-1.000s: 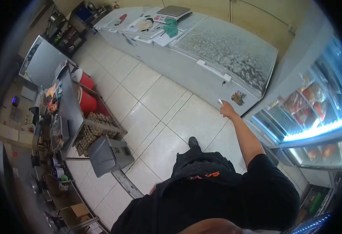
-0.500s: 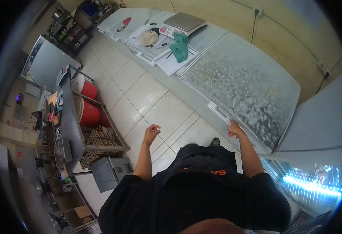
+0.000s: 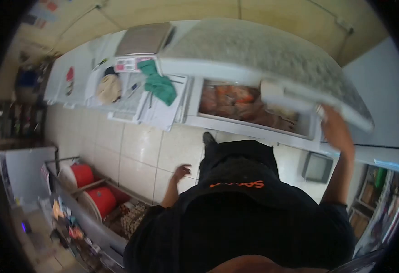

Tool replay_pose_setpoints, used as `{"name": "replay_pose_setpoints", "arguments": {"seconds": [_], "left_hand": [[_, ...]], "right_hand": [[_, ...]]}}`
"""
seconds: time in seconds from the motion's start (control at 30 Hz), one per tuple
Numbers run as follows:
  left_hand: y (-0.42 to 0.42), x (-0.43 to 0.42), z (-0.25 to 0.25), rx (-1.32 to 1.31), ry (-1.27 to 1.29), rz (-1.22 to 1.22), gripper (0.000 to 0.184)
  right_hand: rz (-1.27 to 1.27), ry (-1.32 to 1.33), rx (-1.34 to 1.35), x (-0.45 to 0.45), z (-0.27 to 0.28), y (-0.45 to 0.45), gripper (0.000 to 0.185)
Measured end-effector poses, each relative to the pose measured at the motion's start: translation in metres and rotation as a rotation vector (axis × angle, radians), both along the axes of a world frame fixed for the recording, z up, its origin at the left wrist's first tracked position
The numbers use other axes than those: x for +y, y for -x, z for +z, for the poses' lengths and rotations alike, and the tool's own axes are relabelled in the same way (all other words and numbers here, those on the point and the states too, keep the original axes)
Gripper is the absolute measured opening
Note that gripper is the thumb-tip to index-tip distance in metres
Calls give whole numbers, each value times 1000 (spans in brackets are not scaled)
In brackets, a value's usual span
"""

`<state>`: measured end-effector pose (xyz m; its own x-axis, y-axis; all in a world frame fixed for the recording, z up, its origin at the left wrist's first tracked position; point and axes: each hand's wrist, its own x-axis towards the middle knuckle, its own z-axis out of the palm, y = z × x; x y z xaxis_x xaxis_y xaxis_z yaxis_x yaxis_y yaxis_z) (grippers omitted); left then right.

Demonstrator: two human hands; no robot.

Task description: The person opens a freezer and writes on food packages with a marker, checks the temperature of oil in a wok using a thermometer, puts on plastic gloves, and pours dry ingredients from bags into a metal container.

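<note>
Against the yellowish far wall (image 3: 208, 11), the chest freezer (image 3: 254, 131) stands with its lid (image 3: 263, 50) tilted up over reddish food (image 3: 236, 98). Raising that lid seems the step in hand: the right hand (image 3: 338, 129) is at its near edge, fingers too blurred to judge their grip, while the left hand (image 3: 182, 173) hangs loosely parted, apparently holding nothing. The next move calls for a steady lid.

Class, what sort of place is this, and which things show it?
Probably a commercial kitchen or food store: an open chest freezer full of food, perhaps meat, a scale nearby, and large red buckets.
</note>
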<state>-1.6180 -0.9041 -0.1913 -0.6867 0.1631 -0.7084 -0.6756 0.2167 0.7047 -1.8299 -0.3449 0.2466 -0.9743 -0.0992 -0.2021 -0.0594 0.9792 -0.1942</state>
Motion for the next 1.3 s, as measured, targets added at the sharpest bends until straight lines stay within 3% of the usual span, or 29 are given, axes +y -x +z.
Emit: {"name": "replay_pose_setpoints", "arguments": {"seconds": [0.07, 0.13, 0.23, 0.33, 0.4, 0.53, 0.63, 0.67, 0.77, 0.87, 0.97, 1.03, 1.07, 1.1, 1.27, 1.3], "left_hand": [[68, -21, 22, 205, 123, -79, 50], [130, -9, 98, 225, 220, -88, 46], [189, 9, 140, 294, 174, -103, 39], [228, 37, 137, 404, 234, -81, 34], [252, 54, 130, 470, 287, -27, 31], [316, 88, 127, 960, 688, -4, 24], [373, 103, 128, 1121, 931, 2, 35], [392, 107, 128, 1049, 1022, -24, 44], [439, 122, 125, 893, 1269, -89, 66], [482, 126, 113, 916, 1225, -82, 70], [502, 132, 115, 823, 1208, -122, 70], [508, 136, 106, 810, 1304, -116, 70], [511, 138, 102, 811, 1278, -143, 70], [509, 134, 101, 799, 1295, -138, 70], [514, 136, 100, 796, 1376, -166, 70], [515, 140, 101, 791, 1384, -175, 70]], "right_hand": [[-45, -89, 188, -6, 53, 34, 49], [-59, -191, 326, -12, 85, 62, 47], [-67, -81, 496, 4, 104, 111, 45], [-1, -204, 783, 30, 120, 166, 37], [72, -271, 899, 63, 134, 215, 46], [27, -359, 937, 115, 133, 300, 43], [13, -274, 968, 128, 106, 332, 41], [16, -223, 992, 128, 97, 336, 40], [18, 60, 1063, 106, 56, 327, 39], [-26, 454, 986, 64, 2, 313, 38], [-97, 699, 657, 28, -74, 320, 38], [-82, 646, 365, 25, -142, 327, 36], [-163, 765, 245, 29, -182, 324, 20], [-289, 815, 45, 40, -217, 319, 21], [-461, 873, 303, 106, -389, 263, 23], [-638, 945, 308, 114, -411, 251, 23]]}}
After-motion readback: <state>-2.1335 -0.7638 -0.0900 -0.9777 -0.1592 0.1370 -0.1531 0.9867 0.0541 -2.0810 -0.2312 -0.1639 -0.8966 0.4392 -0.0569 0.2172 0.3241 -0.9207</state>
